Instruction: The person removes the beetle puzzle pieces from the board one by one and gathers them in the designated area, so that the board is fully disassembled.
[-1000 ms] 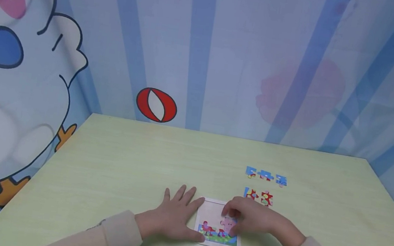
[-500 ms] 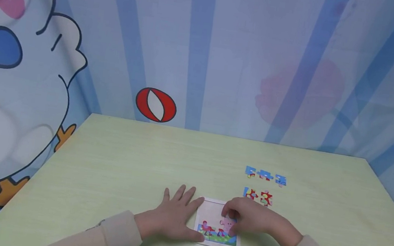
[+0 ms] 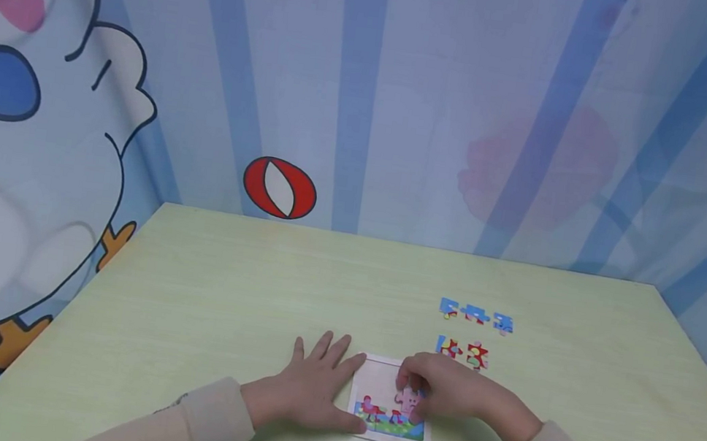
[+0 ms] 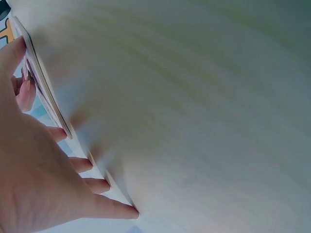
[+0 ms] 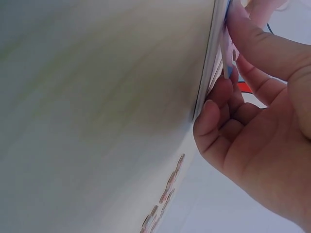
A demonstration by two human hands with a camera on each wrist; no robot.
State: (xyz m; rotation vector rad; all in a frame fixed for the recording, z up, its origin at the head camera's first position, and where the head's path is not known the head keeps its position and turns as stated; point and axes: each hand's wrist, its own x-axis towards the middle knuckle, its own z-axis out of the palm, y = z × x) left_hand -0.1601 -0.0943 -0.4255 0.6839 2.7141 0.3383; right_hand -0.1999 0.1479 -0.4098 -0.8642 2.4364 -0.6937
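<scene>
A white puzzle tray lies near the table's front, its lower part filled with pieces showing green ground and red legs. My left hand spreads its fingers beside it, thumb on the lower left corner and index fingertip at the upper left edge. With its fingers bent, my right hand pinches a pink jigsaw piece printed with a face, over the tray's right side. In the right wrist view this jigsaw piece stands tilted up from the tray between thumb and fingers. The right hand hides the tray's upper right part.
Behind the right hand, loose jigsaw pieces lie in two rows: three blue ones farther back and two red ones nearer. The pale table ends at a blue striped cloth backdrop.
Both hands keep their places at the tray. The pink jigsaw piece has shifted slightly under the right fingers.
</scene>
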